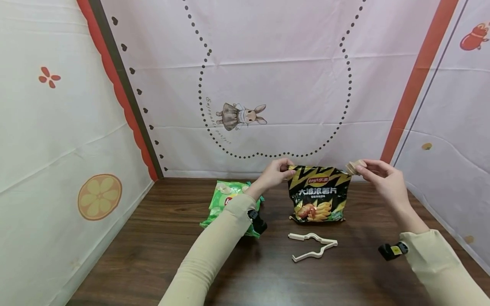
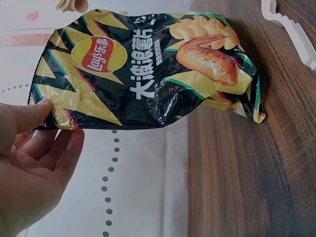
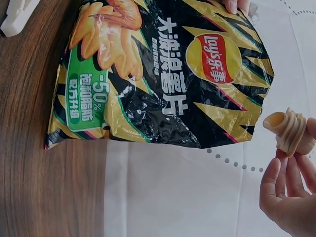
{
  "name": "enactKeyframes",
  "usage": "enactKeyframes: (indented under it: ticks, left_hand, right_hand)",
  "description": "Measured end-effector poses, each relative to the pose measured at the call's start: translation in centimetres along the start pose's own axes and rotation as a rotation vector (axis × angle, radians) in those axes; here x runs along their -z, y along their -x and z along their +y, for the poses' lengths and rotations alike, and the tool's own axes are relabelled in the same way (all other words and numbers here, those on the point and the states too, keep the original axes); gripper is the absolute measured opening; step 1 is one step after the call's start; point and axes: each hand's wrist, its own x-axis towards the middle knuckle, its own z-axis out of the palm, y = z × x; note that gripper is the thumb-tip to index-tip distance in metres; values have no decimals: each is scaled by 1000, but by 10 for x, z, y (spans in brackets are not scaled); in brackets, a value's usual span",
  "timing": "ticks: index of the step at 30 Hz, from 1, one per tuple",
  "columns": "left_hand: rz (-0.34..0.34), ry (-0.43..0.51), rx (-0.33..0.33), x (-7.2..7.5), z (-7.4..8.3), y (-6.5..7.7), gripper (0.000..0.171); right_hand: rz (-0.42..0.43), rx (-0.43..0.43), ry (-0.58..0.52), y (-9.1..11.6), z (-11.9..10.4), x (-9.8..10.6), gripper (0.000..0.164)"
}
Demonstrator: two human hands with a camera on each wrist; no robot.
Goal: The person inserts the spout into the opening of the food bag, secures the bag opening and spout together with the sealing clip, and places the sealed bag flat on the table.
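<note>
A black-and-gold Lay's chip bag (image 1: pixel 317 195) stands upright on the table, its front toward the head camera. My left hand (image 1: pixel 273 174) pinches its top left corner between thumb and fingers. At the bag's top right corner, my right hand (image 1: pixel 383 178) holds a small beige, ridged tube-shaped piece (image 3: pixel 289 129) with a slanted, hollow end. In the right wrist view a gap shows between this piece and the bag's edge. A white hinged bag clip (image 1: pixel 317 246) lies spread in a V on the table in front of the bag.
A green chip bag (image 1: pixel 222 204) lies on the left, partly hidden behind my left forearm. The dark wooden table (image 1: pixel 160 246) meets a printed white cloth (image 1: pixel 275 85) at the back, with cloth on both sides too.
</note>
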Motion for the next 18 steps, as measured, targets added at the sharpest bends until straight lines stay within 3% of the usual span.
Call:
enactKeyframes:
  ticks: [8,15,18]
  left_hand:
    - [-22,7,21,5,1,1,12]
    - [-61,4,26,11,26,13,15]
    - [-63,-10,19,12,29,13,15]
  right_hand:
    - [-31,15,62,-1,-1,-5,41]
    - [-34,6,86,-6,0,-9,46]
    - [-40,5,101,-8,0,-9,48]
